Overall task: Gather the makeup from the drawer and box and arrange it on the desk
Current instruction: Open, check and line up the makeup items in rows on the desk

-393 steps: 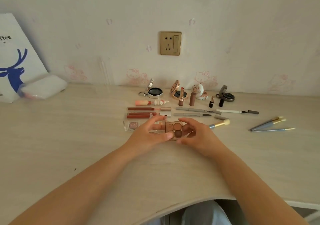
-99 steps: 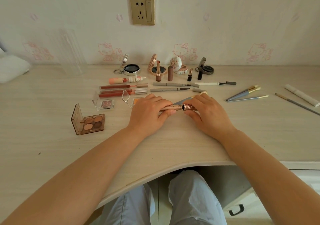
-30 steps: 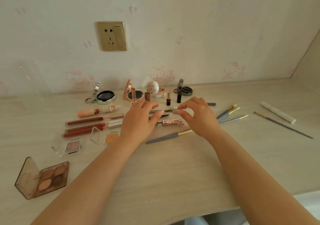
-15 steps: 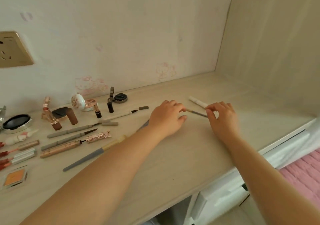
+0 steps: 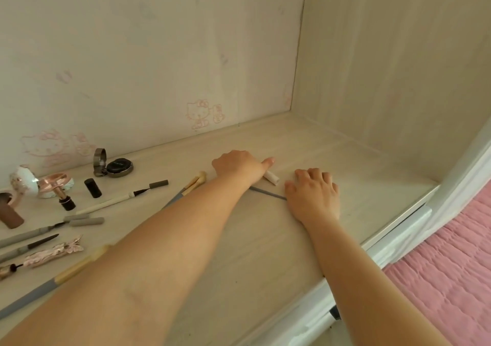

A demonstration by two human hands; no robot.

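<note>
On the desk (image 5: 265, 252), two hands' fingers (image 5: 313, 175) lie open over one white tube (image 5: 271, 178).

The desk (image 5: 265, 252) has a pale wood-grain top with a smooth matt finish, and the side panel (image 5: 398, 66) at its right end shows the same light grain. The wall (image 5: 132, 53) behind looks like matt printed wallpaper with faint pink cartoon figures. Toward the desk's back left edge, a round compact (image 5: 119, 167) looks like dark glossy metal, and a rose-gold piece (image 5: 54, 182) shines like polished metal. A crinkled rose-gold cap (image 5: 51, 252) near the left edge glints like foil. The grey pencil caps (image 5: 86, 222) look matt. Past the desk's right front corner lies pink quilted cloth (image 5: 451, 279).
</note>
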